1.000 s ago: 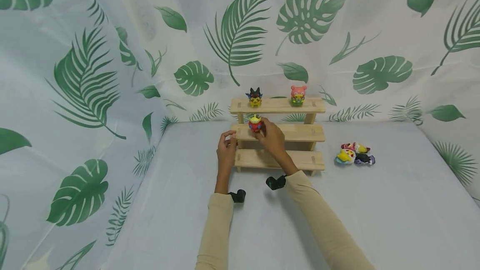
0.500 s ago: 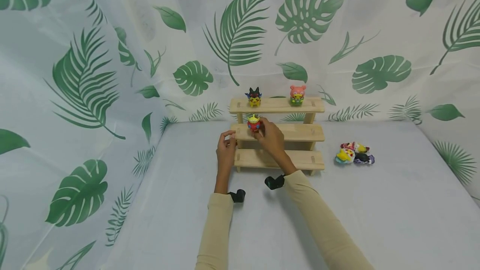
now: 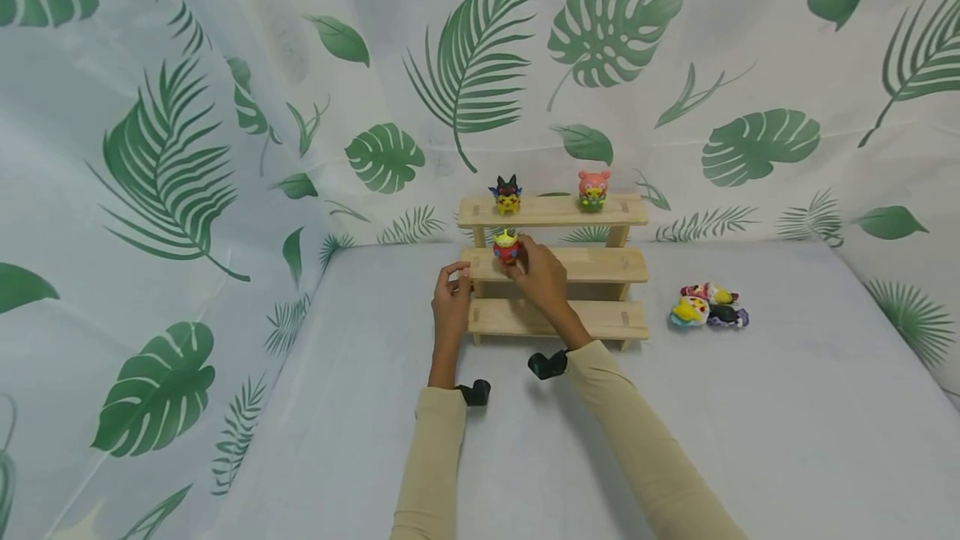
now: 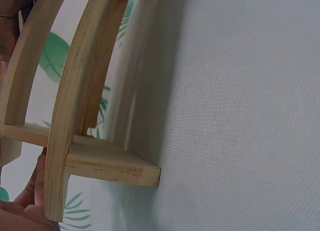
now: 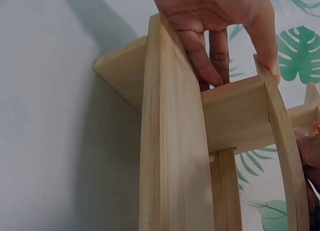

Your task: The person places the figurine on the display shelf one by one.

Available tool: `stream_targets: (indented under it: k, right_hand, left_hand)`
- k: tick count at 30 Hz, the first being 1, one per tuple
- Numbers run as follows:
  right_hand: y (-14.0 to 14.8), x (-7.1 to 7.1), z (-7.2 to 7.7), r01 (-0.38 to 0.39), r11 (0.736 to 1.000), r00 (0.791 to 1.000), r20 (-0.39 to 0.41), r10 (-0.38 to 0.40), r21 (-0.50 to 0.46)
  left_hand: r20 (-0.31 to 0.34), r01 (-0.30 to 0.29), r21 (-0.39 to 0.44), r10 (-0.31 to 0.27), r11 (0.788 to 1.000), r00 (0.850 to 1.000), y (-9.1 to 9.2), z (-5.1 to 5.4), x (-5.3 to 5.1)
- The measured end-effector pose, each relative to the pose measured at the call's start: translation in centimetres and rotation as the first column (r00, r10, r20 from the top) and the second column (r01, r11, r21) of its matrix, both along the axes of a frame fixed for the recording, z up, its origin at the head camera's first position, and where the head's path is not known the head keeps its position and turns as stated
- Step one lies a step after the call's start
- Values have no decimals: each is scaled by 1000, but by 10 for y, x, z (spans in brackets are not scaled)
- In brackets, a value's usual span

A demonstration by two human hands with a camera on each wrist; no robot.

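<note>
A small red figurine with a yellow top [image 3: 506, 249] stands at the left of the middle tier of the three-tier wooden display stand [image 3: 562, 319]. My right hand [image 3: 546, 280] pinches it from the right side. At the stand's left end, my left hand [image 3: 452, 300] grips the middle tier. In the right wrist view, the left hand [image 5: 220, 11] has its thumb on the tier's end and its fingers curled by the support below. On the top tier stand a black-eared yellow figurine [image 3: 507, 197] and a pink-hooded figurine [image 3: 593, 190].
Several more figurines [image 3: 708, 307] lie in a cluster on the white-covered table [image 3: 787, 407], right of the stand. A leaf-patterned sheet [image 3: 637, 123] hangs behind and along the left side.
Both hands keep their holds, and the figurine stays at the middle tier's left. The head view has shifted slightly.
</note>
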State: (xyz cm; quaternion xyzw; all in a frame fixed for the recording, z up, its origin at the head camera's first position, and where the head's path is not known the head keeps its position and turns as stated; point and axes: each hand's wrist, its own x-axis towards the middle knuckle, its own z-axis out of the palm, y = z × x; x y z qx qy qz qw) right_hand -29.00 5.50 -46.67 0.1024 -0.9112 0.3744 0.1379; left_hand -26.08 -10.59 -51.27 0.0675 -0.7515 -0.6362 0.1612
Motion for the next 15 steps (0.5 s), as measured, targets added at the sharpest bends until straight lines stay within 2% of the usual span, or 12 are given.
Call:
stream_targets:
  k: [7,15]
  right_hand:
    - [0,0,1,7,1000,1000,-3,-7,12]
    - [0,1,0,3,1000,1000,11,-3,12]
  left_hand:
    - [-5,6,-2,-6,1000,1000,0,3,0]
    - [6,9,-7,-9,1000,1000,-1,1,0]
